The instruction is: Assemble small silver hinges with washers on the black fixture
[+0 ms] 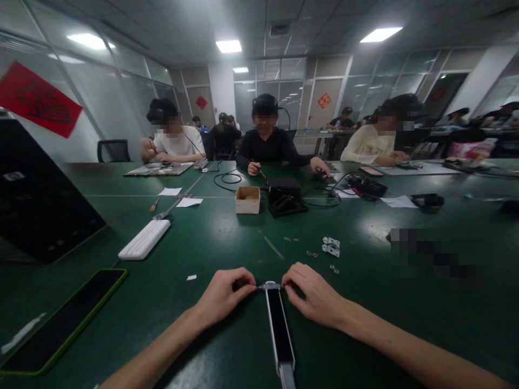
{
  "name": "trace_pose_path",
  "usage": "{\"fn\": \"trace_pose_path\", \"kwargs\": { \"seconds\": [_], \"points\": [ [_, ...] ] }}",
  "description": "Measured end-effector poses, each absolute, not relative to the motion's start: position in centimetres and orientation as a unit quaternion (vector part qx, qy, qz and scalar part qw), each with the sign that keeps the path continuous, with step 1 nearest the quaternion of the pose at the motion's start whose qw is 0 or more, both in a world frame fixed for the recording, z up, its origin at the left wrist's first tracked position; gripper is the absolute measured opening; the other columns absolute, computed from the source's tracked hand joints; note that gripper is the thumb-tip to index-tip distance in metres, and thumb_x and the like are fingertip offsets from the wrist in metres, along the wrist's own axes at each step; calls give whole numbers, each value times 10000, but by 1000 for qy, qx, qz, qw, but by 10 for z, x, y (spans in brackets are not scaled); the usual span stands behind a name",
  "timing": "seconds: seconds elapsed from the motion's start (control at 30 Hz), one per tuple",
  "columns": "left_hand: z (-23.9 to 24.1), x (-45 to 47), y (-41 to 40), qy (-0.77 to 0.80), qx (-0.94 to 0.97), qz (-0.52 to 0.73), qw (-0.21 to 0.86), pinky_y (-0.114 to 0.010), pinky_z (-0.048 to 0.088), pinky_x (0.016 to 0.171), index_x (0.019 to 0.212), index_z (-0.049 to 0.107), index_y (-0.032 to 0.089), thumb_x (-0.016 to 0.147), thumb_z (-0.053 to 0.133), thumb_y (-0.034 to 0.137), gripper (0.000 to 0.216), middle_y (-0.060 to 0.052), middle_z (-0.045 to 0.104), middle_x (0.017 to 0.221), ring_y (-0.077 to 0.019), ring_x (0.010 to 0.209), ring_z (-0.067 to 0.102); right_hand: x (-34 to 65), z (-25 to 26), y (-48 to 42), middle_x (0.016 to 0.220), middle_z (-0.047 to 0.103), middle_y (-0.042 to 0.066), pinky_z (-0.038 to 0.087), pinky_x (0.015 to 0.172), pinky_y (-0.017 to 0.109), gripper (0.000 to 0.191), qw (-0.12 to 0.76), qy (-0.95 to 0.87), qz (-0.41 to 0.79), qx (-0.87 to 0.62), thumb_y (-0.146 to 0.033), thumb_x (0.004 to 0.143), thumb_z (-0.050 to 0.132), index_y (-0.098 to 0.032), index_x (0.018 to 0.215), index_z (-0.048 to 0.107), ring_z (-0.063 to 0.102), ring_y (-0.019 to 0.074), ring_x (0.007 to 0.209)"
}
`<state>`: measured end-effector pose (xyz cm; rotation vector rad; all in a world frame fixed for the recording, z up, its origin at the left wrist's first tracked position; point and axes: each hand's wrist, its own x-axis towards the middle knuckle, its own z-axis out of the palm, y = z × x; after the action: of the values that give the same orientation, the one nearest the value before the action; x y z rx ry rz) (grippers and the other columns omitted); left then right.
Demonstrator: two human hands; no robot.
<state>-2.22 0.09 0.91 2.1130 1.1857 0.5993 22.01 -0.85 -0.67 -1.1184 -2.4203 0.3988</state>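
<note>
A long, narrow bar (280, 327) with a black face and a light metal-like rim lies on the table, pointing away from me. At its far end is a pale fitting (271, 284) with short parts sticking out to both sides. My left hand (227, 292) is closed in a pinch on a thin, small metal piece (260, 288) at the fitting's left side. On the right side, my right hand (314, 294) has its thumb and fingertips pinched against the fitting's end. What lies between those fingertips is too small to tell.
Beyond my hands lie a metal bracket (331, 246) and several small rings (334, 269). A small open box (247, 201) and a black stand (286, 197) stand farther off. At left are a phone (65, 319), a white power strip (146, 239) and a dark monitor (40, 200). Several people sit opposite.
</note>
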Motion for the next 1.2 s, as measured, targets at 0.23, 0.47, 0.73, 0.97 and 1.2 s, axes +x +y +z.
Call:
{"fn": "trace_pose_path", "kwargs": {
  "seconds": [0.23,0.47,0.73,0.97,1.2],
  "points": [
    [14,-19,-3,463,792,221,330,-232,435,628,845,687,173,816,564,235,141,13,672,742,-137,640,567,221,-8,-9,886,600,60,472,686,318,143,223,-874,157,-403,-147,882,463,-154,922,601,541,171,782],
    [15,-16,-4,478,786,213,330,-222,421,579,862,689,171,792,586,228,136,22,656,703,-128,594,536,221,-7,-9,876,593,59,473,693,325,130,222,-875,155,-402,-148,880,470,-155,916,595,537,173,781],
    [7,-14,-4,465,800,225,305,-232,428,618,868,688,183,822,578,250,137,20,662,737,-133,625,551,221,-5,-8,863,593,51,464,686,306,99,221,-876,146,-402,-173,878,500,-158,909,594,531,166,774],
    [3,-15,-4,449,820,223,277,-245,440,638,895,676,194,839,553,258,149,12,668,773,-145,648,569,217,-2,-11,845,612,53,458,682,301,82,226,-878,118,-405,-157,851,530,-151,887,604,542,170,769],
    [9,-15,-5,441,830,217,263,-253,448,648,931,660,193,855,534,243,156,-2,677,822,-151,670,576,259,7,14,901,630,90,450,740,333,173,263,-851,5,-454,-196,905,450,-138,921,612,566,195,824]
  ]
}}
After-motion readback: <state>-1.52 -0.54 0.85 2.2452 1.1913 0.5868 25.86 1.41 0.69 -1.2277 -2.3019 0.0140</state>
